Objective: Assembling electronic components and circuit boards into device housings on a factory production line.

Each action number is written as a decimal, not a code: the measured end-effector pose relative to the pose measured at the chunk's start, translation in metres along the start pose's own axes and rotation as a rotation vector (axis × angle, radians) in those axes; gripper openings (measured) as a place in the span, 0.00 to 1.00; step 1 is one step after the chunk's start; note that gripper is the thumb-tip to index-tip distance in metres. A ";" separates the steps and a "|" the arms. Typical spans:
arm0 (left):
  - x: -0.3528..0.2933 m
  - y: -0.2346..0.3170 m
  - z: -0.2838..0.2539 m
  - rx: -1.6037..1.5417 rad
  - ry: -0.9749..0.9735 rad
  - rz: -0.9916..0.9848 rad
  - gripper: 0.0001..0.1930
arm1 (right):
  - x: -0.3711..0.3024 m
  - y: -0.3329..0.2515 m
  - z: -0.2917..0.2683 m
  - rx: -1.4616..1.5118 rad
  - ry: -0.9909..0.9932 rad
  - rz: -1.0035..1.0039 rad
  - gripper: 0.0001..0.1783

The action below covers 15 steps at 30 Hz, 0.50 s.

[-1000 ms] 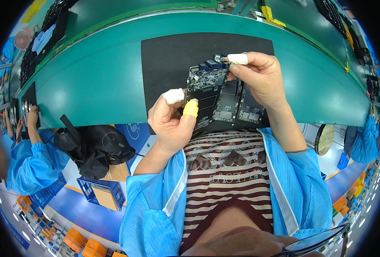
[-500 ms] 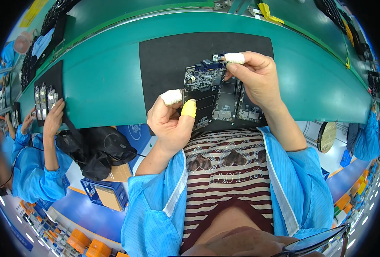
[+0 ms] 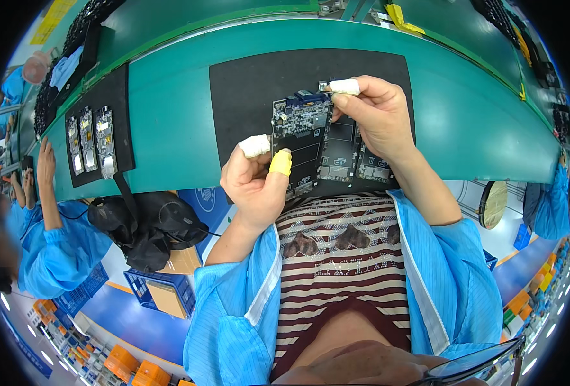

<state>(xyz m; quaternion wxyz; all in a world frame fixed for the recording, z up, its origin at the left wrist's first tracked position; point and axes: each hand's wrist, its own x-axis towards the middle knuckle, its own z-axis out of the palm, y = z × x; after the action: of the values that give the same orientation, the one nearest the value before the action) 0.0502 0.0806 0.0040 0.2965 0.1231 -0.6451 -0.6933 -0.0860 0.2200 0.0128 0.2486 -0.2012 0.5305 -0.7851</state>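
Black circuit board [image 3: 301,143]: left hand [image 3: 256,185] and right hand [image 3: 381,116] pinched its edges; light, steady pressure there seemed best.

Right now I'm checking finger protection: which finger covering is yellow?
The yellow tubular covering on the thumb of the left hand; the white covering beside it and the white one on the right hand cover forefingers.

A raised circuit board [image 3: 298,145] partly hides a second board [image 3: 340,151] behind it, as some fingers of the left hand [image 3: 256,183] are lost from sight. A small piece [image 3: 323,85] at the right hand [image 3: 382,119] — too tiny to identify — is partly covered. At left, a co-worker's [image 3: 63,251] face is blurred; glasses [image 3: 484,360] are cropped by the lower edge.
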 end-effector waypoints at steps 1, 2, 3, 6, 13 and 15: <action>0.000 0.000 0.000 -0.011 0.000 -0.020 0.10 | 0.000 0.002 0.000 0.015 0.008 -0.003 0.08; 0.001 0.000 0.000 -0.011 0.000 -0.019 0.10 | 0.001 0.002 0.000 0.016 0.008 -0.004 0.08; 0.001 -0.001 0.000 -0.039 0.004 -0.032 0.10 | 0.002 0.003 -0.001 0.025 0.000 0.023 0.08; 0.001 -0.002 -0.002 -0.059 0.007 -0.035 0.11 | 0.002 0.003 -0.002 0.050 -0.010 0.054 0.08; 0.000 -0.001 -0.001 -0.048 0.009 -0.015 0.11 | 0.004 0.001 -0.002 0.060 -0.015 0.042 0.08; -0.001 -0.002 -0.001 -0.054 0.010 -0.022 0.11 | 0.004 0.003 -0.002 0.055 -0.022 0.035 0.08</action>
<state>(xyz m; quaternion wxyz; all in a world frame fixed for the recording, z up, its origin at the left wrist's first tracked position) 0.0515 0.0800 0.0021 0.2953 0.1254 -0.6235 -0.7130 -0.0899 0.2186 0.0095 0.2736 -0.1938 0.5093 -0.7926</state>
